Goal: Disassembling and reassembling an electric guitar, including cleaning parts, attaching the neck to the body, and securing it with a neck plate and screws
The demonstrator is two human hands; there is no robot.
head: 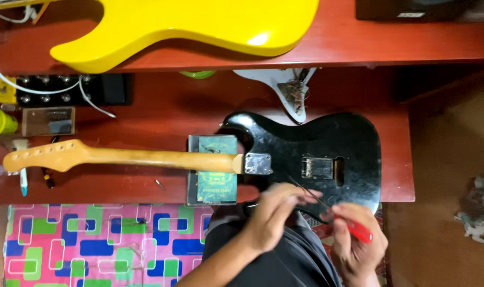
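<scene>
A black electric guitar body (327, 141) lies back-up on a low red-brown table (162, 106), its pale wooden neck (120, 157) pointing left across a green-labelled box (213, 170). My left hand (274, 212) hovers at the body's near edge, fingers curled around a thin dark wire-like piece (306, 191). My right hand (359, 239) grips a red-handled tool (359, 231) just below the body, tip toward the left hand.
A yellow guitar body (199, 26) rests on the upper shelf. A white pickguard with wiring (284, 87) lies behind the black body. Pedals, cables and small tools sit at the left. A colourful patterned mat (104, 244) covers the floor.
</scene>
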